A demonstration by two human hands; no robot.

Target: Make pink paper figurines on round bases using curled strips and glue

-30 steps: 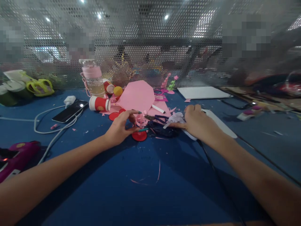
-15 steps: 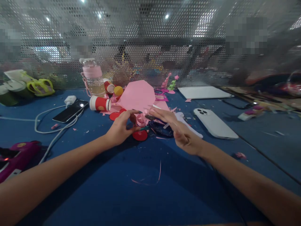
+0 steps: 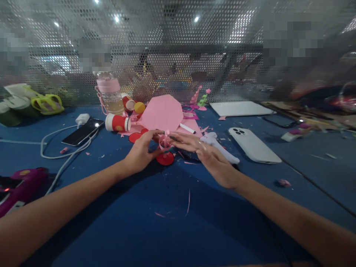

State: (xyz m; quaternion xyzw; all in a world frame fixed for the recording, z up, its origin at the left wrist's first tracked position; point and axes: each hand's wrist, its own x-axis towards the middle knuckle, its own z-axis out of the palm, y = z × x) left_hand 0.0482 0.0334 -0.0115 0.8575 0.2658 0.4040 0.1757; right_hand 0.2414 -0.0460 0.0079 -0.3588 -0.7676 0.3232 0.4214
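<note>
My left hand (image 3: pixel 140 152) reaches in from the left, thumb and fingers pinched round the side of a small pink paper ornament made of curled strips (image 3: pixel 164 142). Right under the ornament is a red disc (image 3: pixel 165 159); whether the two are joined I cannot tell. My right hand (image 3: pixel 208 155) holds nothing, its fingers stretched out flat with their tips beside or touching the ornament. Behind both hands lies a large pink paper octagon (image 3: pixel 163 111) among pink scraps. Another red disc (image 3: pixel 135 137) rests left of the ornament.
A red-and-white paper cup (image 3: pixel 118 122) lies on its side near a pink-topped bottle (image 3: pixel 109 94). A black phone (image 3: pixel 83 132) with a white cable is at left, a white phone (image 3: pixel 253 145) at right. A white marker (image 3: pixel 187 128) lies behind my right hand.
My right hand has moved left and its fingers have flattened out towards the pink ornament. The white marker shows more fully behind it. My left hand has stayed nearly in place.
</note>
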